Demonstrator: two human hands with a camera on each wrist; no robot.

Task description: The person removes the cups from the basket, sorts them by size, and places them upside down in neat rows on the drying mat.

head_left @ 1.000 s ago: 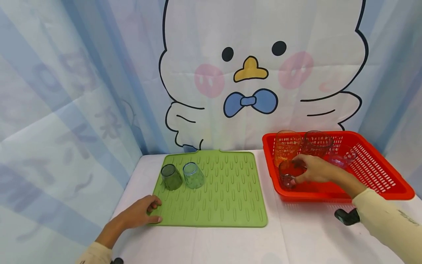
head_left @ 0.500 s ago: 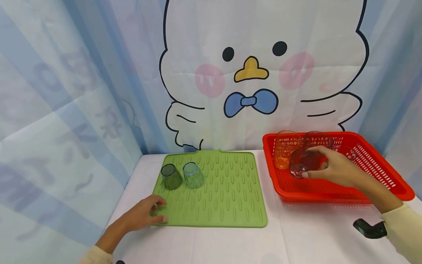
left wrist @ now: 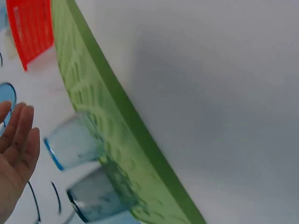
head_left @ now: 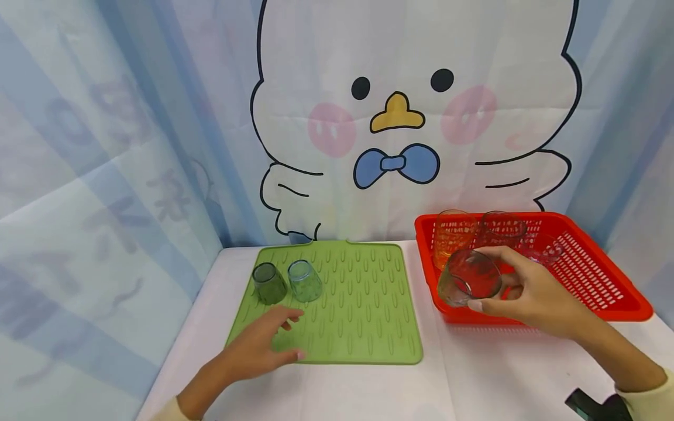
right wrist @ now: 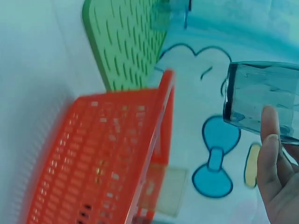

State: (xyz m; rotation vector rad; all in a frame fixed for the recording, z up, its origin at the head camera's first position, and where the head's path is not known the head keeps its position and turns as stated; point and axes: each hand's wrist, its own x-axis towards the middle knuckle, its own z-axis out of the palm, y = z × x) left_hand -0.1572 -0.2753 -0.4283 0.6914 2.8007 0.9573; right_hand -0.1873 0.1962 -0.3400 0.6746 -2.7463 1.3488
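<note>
My right hand [head_left: 532, 292] grips a clear drinking glass [head_left: 457, 279] between thumb and fingers, tilted, above the front left rim of the red basket [head_left: 611, 295]. The right wrist view shows the same glass [right wrist: 261, 95] up beside the basket wall. My left hand [head_left: 258, 345] hovers over the front left of the green drying mat [head_left: 363, 316], fingers spread and holding nothing. On the mat's left side stand a dark grey glass [head_left: 270, 285] and, next to it, a pale blue-rimmed glass [head_left: 305, 282]. Both glasses also show in the left wrist view, near my open fingers.
In the basket stand an amber glass [head_left: 447, 234], a darker glass [head_left: 502, 225] behind my hand, and a pinkish cup [head_left: 544, 250]. A white cloth covers the table [head_left: 368, 392]. A printed curtain [head_left: 337, 199] hangs behind the mat and basket.
My right hand has lifted the clear glass from the basket's front left corner and brought it up over the front rim. My left hand has moved right and farther over the mat.
</note>
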